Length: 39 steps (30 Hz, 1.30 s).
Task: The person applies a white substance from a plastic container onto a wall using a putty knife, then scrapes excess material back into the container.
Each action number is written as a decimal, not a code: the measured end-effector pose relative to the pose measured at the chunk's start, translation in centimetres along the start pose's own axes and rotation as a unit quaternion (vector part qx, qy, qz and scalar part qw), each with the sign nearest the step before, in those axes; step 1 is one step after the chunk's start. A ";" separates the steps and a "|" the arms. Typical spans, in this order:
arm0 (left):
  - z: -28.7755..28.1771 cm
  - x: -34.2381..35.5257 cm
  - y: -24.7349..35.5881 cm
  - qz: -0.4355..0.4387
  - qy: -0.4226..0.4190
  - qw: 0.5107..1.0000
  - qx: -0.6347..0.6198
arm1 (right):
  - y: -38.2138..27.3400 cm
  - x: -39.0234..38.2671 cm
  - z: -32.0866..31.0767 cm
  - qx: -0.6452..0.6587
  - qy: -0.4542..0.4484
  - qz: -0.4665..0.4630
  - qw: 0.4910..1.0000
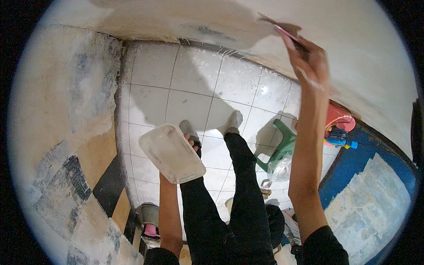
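Observation:
My left hand (191, 141) grips a whitish rectangular plastic tub (171, 154) from beneath and its far side; only some fingertips show past the rim. Pale smears coat the tub's inside. Up at the right, my right hand (312, 64) is closed around a thin, flat scraper (289, 34), blurred by motion. Its blade lies at or very near the pale wall (353, 53), with a shadow beside it; firm contact cannot be made out.
White floor tiles (192, 104) carry white splashes along the wall's foot. A green plastic stool (282, 143) with a clear bag (280, 168) stands right of my legs. Beyond it are a red plastic item (340, 117) and a blue bottle (338, 137). A grey bucket (149, 214) sits lower left, beside a patchy wall (84, 110).

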<state>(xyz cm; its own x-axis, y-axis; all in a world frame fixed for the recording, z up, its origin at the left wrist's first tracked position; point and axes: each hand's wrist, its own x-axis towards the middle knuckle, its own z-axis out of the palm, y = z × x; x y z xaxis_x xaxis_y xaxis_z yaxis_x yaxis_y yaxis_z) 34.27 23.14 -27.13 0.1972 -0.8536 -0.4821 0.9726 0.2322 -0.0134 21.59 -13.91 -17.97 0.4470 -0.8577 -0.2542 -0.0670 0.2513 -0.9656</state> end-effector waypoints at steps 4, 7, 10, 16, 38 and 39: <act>-1.5 0.4 1.5 -0.010 0.042 0.999 -0.025 | -1.1 -3.6 3.2 0.454 0.077 0.063 0.886; -1.2 2.5 1.1 -0.046 -0.020 0.998 -0.035 | 6.5 -0.7 -0.1 0.145 0.011 0.104 0.984; -0.2 4.0 0.6 -0.077 -0.006 0.996 -0.045 | 7.8 4.6 -2.7 0.106 0.022 0.135 0.985; -3.0 5.3 0.3 -0.024 -0.044 0.999 0.004 | 0.8 -2.9 4.4 -0.169 0.009 -0.019 0.985; 0.8 9.6 0.1 -0.080 0.004 0.992 0.099 | -0.6 -14.7 16.6 -0.463 -0.098 0.057 0.879; 0.8 9.7 0.2 -0.080 0.003 0.992 0.098 | -0.4 -14.6 16.6 -0.454 -0.095 0.060 0.884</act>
<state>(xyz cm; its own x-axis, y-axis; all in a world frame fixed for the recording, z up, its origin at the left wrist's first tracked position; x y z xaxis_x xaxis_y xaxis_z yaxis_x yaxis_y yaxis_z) 36.51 14.54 -31.09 0.0378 -0.8689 -0.4935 0.9968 -0.0019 0.0797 29.88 5.92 -12.92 0.5233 -0.7373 -0.4271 -0.7745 -0.2026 -0.5993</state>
